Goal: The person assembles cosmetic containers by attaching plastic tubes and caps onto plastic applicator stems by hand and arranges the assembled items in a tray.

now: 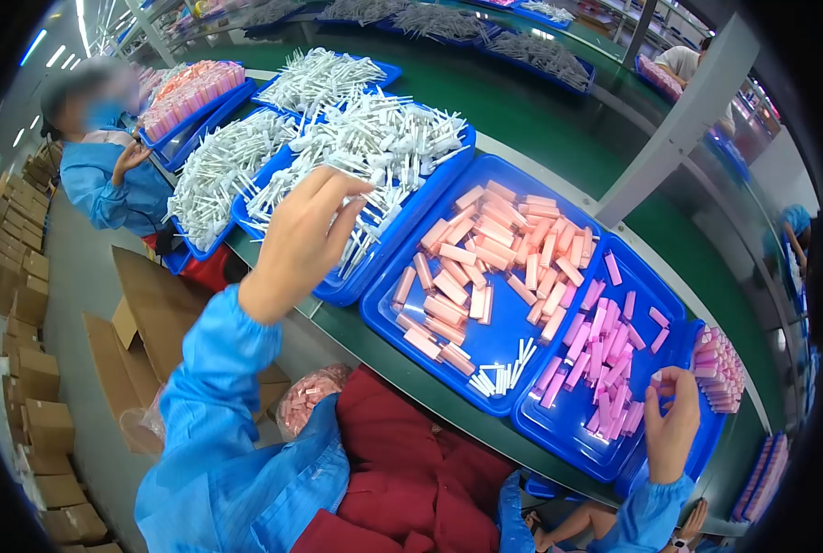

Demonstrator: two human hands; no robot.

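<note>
My left hand (305, 240) is over a blue tray (342, 290) heaped with white sticks (375, 138) that have pale, bulky ends. Its thumb and fingers are apart, and nothing shows between them. On the right, my right hand (671, 424) is at the edge of a tray of pink tubes (605, 355). Its fingers are curled together around a small whitish tip, too small to identify. Between the hands, another blue tray (522, 355) holds peach-coloured tubes (494, 240) and several short white sticks (504, 373) in its near corner.
Stacked pink pieces (717, 369) stand beyond my right hand. A grey post (679, 120) rises behind the trays from the green conveyor (485, 101). To the left are a person in blue (107, 180), an open carton (149, 341) and a bag of pink pieces (310, 401).
</note>
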